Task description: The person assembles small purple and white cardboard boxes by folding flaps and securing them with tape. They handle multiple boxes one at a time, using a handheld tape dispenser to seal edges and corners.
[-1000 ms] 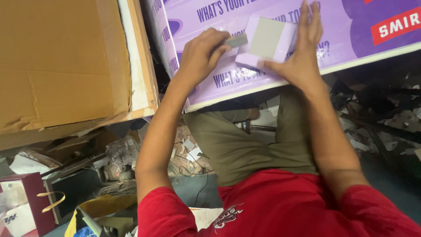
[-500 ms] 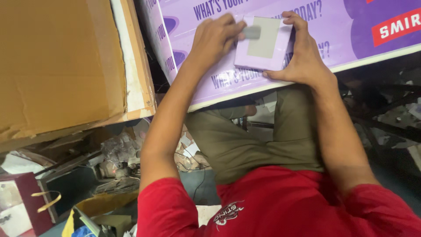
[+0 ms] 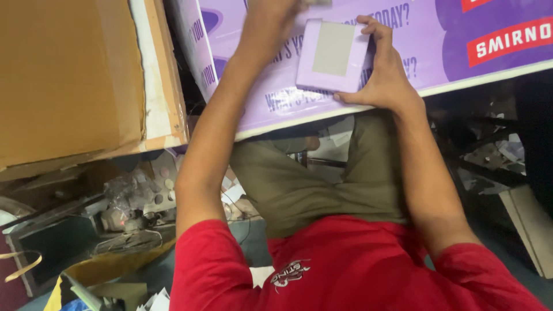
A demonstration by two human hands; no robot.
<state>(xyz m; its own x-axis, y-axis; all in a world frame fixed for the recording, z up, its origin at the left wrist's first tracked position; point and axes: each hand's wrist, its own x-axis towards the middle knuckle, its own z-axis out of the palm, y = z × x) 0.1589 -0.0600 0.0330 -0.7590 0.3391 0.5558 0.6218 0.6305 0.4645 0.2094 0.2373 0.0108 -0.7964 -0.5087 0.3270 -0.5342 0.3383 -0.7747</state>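
The right hand (image 3: 385, 75) grasped the lilac box (image 3: 332, 55) by its edge — steadying it near the purple board's (image 3: 461, 69) front edge. The left hand (image 3: 271, 17) reached past the box's top, its fingers cut off — grip impossible to tell.

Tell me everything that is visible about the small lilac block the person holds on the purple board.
The small lilac block is a flat rectangle with rounded corners and a grey rectangular panel on its top face. It looks smooth, perhaps plastic or card. It lies flat on the purple printed board, near its lower edge. The right hand grips its right side and lower corner. The left hand is just above its upper left corner, partly out of view; contact is unclear.
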